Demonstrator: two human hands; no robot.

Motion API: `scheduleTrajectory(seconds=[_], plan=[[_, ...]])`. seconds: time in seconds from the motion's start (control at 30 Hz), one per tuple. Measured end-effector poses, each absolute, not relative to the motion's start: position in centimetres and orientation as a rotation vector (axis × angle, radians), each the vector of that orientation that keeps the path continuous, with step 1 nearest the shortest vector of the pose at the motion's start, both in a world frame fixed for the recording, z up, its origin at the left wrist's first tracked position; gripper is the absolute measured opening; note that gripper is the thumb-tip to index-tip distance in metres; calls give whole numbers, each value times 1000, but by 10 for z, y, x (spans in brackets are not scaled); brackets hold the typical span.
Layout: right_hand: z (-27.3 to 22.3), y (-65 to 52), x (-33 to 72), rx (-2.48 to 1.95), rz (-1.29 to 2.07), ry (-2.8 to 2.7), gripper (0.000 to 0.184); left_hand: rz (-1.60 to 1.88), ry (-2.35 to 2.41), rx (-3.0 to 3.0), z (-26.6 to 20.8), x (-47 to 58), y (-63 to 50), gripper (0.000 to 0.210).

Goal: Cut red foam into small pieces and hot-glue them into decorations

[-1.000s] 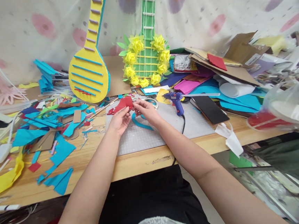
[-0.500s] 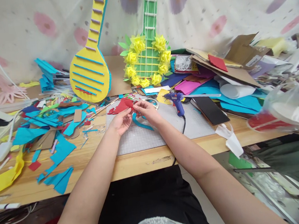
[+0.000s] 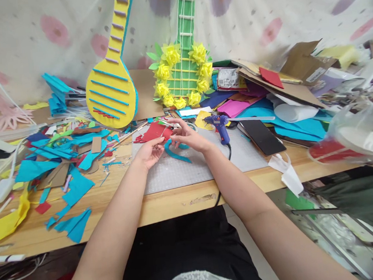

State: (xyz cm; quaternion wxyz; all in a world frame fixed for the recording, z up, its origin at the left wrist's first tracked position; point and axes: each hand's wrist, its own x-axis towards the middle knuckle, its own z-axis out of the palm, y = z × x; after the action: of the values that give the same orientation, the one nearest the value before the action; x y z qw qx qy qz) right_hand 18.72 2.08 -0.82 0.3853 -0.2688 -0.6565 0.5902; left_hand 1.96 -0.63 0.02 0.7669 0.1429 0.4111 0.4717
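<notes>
My left hand (image 3: 151,153) pinches a small red paper piece (image 3: 167,134) between thumb and fingertips, above the grey cutting mat (image 3: 164,180). Close beside it is my right hand (image 3: 189,136), its fingers apart and curved over the red piece; whether a fingertip touches the piece I cannot tell. Behind the left hand lies a larger red sheet (image 3: 152,131), with small red rolls (image 3: 138,139) at its left. A curved blue strip (image 3: 177,157) rests on the mat under the hands. Round pale handles, partly hidden behind the right hand, look like scissors (image 3: 192,126).
A blue glue gun (image 3: 220,128) and a phone (image 3: 262,137) lie to the right. At the back lean a yellow paper instrument (image 3: 112,94) and a green one (image 3: 182,77) with yellow flowers. Blue scraps (image 3: 76,186) cover the left; a bagged bucket (image 3: 340,150) stands far right.
My right hand has let its pinch go and spread its fingers, lifting slightly. The small red piece now shows between the hands, still in my left fingers.
</notes>
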Motion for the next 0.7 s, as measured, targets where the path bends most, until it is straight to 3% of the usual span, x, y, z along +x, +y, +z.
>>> scheduleTrajectory(seconds=[0.23, 0.5, 0.7], plan=[[-14, 27, 191, -600, 1422, -1780, 19, 923, 836, 229, 9, 20, -10, 18], [-9, 25, 187, -677, 1510, -1691, 25, 888, 834, 255, 8, 20, -11, 20], [-7, 22, 187, -827, 1344, -1827, 23, 919, 896, 335, 4, 19, -9, 14]])
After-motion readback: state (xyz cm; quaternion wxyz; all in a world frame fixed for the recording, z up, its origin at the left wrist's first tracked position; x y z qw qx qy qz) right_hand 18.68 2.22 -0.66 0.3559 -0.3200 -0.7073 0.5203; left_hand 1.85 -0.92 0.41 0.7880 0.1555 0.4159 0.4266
